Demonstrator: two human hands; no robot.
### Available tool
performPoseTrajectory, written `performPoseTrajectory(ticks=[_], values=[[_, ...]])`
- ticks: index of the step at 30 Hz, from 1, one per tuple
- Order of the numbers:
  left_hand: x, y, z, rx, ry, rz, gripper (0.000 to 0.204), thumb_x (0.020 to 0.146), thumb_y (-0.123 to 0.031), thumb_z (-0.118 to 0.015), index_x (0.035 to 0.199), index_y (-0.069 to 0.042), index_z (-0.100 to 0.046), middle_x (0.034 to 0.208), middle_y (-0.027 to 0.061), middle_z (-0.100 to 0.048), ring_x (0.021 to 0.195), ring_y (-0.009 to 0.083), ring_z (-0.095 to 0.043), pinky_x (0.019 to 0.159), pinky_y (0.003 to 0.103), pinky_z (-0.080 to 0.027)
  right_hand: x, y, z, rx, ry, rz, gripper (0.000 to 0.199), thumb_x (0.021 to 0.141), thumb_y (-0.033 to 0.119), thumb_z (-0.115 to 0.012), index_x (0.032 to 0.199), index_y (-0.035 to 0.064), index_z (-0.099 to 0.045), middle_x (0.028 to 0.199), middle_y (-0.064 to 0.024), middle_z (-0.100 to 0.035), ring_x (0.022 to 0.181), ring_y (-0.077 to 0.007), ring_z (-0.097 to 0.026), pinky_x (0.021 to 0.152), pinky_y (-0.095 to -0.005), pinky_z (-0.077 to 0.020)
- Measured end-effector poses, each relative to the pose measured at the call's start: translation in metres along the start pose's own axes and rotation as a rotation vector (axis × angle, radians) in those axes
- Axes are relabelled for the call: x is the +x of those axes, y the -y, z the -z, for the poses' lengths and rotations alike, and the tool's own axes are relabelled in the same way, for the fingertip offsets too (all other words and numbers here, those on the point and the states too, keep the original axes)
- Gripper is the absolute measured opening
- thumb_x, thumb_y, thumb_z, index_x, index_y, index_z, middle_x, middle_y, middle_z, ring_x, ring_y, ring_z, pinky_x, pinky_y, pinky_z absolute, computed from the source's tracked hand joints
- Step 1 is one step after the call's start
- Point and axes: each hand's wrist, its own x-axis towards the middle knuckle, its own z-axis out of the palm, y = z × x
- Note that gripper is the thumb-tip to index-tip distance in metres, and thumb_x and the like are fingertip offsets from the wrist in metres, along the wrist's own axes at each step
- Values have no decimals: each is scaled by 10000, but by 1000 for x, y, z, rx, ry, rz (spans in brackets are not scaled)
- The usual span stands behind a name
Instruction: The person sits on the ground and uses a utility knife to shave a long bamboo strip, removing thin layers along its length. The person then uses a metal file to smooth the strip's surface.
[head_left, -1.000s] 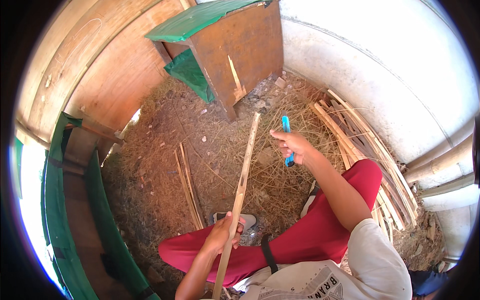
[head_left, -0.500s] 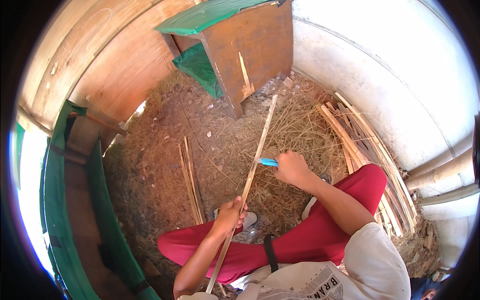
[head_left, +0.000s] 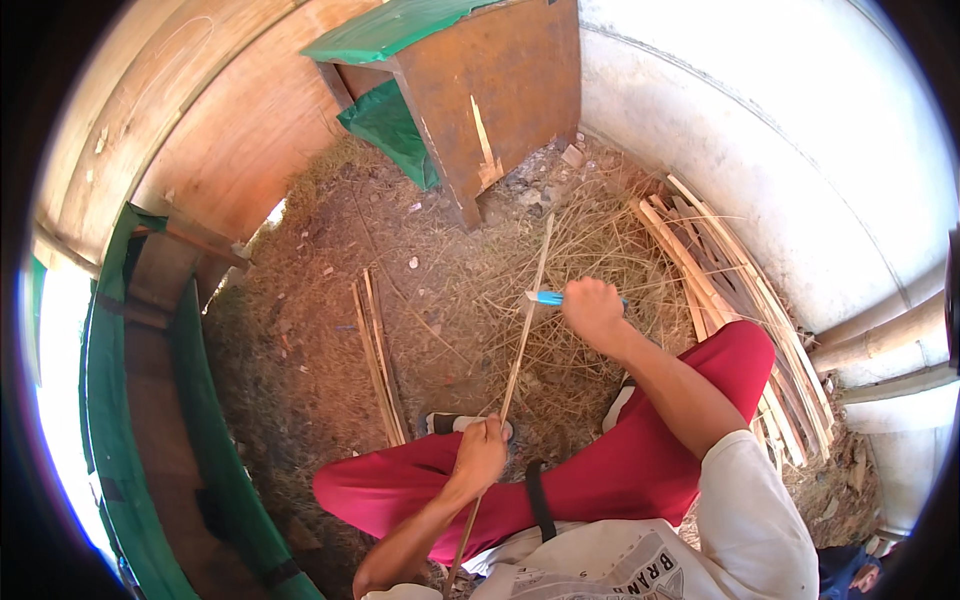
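Observation:
My left hand (head_left: 482, 455) is closed around a long, thin wooden strip (head_left: 522, 350) near my shin. The strip slants from beside my left forearm up and away over the dry grass, its narrow side turned towards me. My right hand (head_left: 594, 312) grips a blue utility knife (head_left: 549, 298). The knife's blade points left and lies at the strip, above its middle; whether it cuts into the wood cannot be made out. My crossed legs in red trousers (head_left: 600, 490) are under both arms.
Two or more narrow strips (head_left: 377, 355) lie on the ground at the left. A stack of split wood (head_left: 700, 260) leans along the white wall at the right. Ahead stands a brown wooden box (head_left: 490, 90) with green sheeting. A green-edged bench (head_left: 190, 370) is left; another person (head_left: 848, 574) shows lower right.
The strip has turned and looks narrower, and its far end sits lower. My right hand and the knife have shifted up and right; my left hand has moved slightly down and right.

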Motion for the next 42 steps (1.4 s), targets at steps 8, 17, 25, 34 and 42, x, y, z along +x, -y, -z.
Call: performPoseTrajectory(ticks=[8, 17, 25, 34, 42], values=[[-43, -20, 21, -99, 139, 167, 453, 1073, -260, -270, 747, -24, -479, 540, 95, -467, 459, 228, -476, 489, 406, -388, 10, -11, -27, -6, 25, -51, 171, 873, 146, -610, 876, 22, -727, 900, -195, -722, 855, -363, -733, 737, -460, -587], [-103, -35, 40, -416, 253, 566, 393, 1089, -304, -308, 765, -108, -412, 548, -36, -314, 413, 96, -258, 389, 303, -216, 33, -70, -48, -96, 110, -267, 166, 916, 118, -600, 890, -5, -709, 892, -180, -715, 831, -339, -731, 694, -449, -589], [-72, -11, 65, -721, 358, 615, 507, 1092, -511, -281, 803, -120, -426, 551, -55, -311, 411, 59, -256, 358, 243, -189, 21, -32, -11, 22, 92, -203, 138, 830, 100, -666, 862, -26, -713, 867, -203, -710, 797, -346, -732, 692, -449, -595], [-8, -48, 42, -674, 346, 411, 640, 977, -744, -317, 785, -138, -390, 561, -70, -279, 420, 32, -242, 345, 206, -182, -22, 31, 32, 152, 103, 5, 173, 763, 92, -661, 881, -18, -723, 827, -248, -681, 805, -404, -705, 729, -508, -574], [20, -42, 12, -384, 125, 196, 634, 1046, -642, -279, 715, -121, -424, 563, -36, -348, 455, 103, -315, 433, 297, -270, -27, 34, 30, 67, 170, 55, 130, 819, 100, -636, 866, 2, -708, 854, -216, -702, 814, -381, -725, 726, -501, -573]])
